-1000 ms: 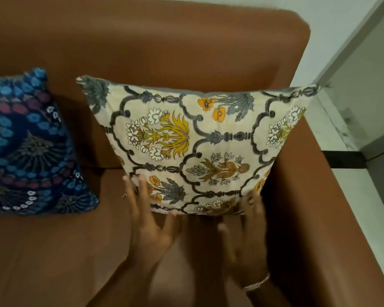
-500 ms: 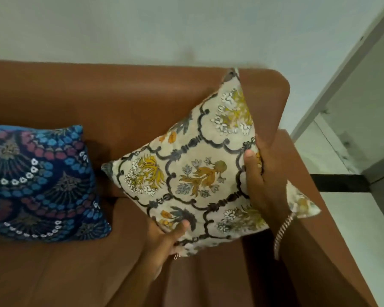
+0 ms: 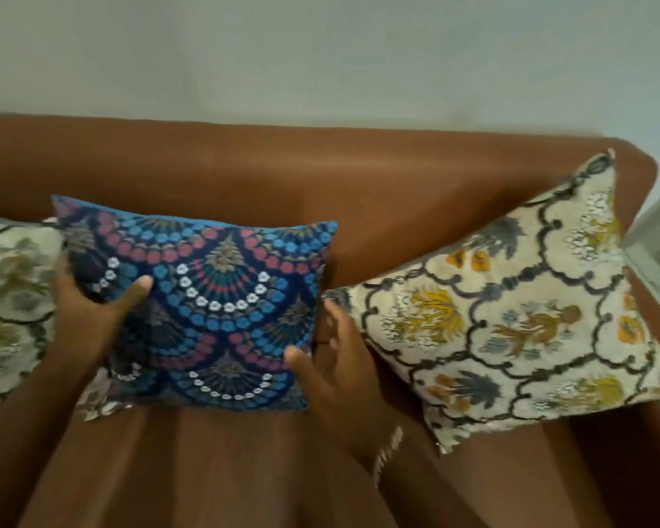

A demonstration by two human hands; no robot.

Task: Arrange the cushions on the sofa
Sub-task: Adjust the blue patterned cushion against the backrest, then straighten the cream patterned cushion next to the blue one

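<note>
Two hands are clamped on the blue cushion (image 3: 210, 306): left hand (image 3: 92, 302) at its left edge, right hand (image 3: 332, 360) at its right edge; bare sofa (image 3: 359, 184) seat is seen below.

A home living room is showing here: a brown leather sofa (image 3: 359, 192) is standing against a plain pale wall (image 3: 321, 51), carrying decorative throw cushions, one blue patterned cushion (image 3: 214, 299) and a cream floral cushion (image 3: 519, 310) leaning in the sofa's right corner.
</note>
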